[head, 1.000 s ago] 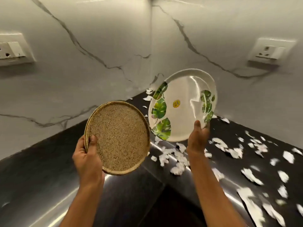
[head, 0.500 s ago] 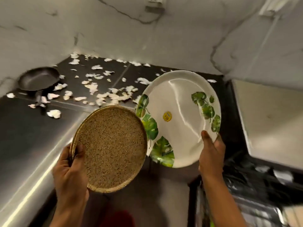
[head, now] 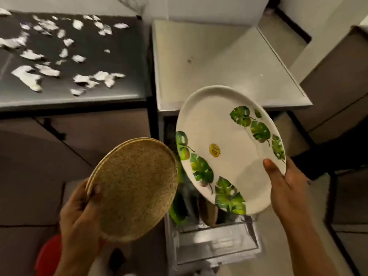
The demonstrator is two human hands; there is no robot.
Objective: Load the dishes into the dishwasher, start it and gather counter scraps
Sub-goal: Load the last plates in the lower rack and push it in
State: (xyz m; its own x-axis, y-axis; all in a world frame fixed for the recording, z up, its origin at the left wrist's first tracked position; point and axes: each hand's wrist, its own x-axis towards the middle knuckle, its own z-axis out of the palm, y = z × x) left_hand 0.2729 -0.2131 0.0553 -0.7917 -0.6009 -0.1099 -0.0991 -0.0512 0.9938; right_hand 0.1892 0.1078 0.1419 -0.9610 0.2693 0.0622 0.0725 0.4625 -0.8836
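Observation:
My left hand (head: 79,218) grips the lower left rim of a speckled tan plate (head: 137,188), thumb on its face. In my right hand (head: 286,188) is a white plate with green leaf prints and a yellow sticker (head: 225,144), held by its lower right rim. Both plates hang tilted above the open dishwasher (head: 215,246), whose pulled-out rack shows a green dish (head: 177,210) and a brownish one (head: 209,214) standing inside. White paper scraps (head: 27,76) lie scattered across the dark counter (head: 123,90) at upper left.
A pale steel-grey surface (head: 229,62) tops the dishwasher, right of the counter. Brown cabinet fronts (head: 89,132) run under the counter. A red object (head: 49,255) sits low at left by my forearm. More cabinets (head: 334,80) stand at the right.
My view has swung right and down from the counter corner to the open dishwasher. Both plates have come along in my hands and now hover over the rack.

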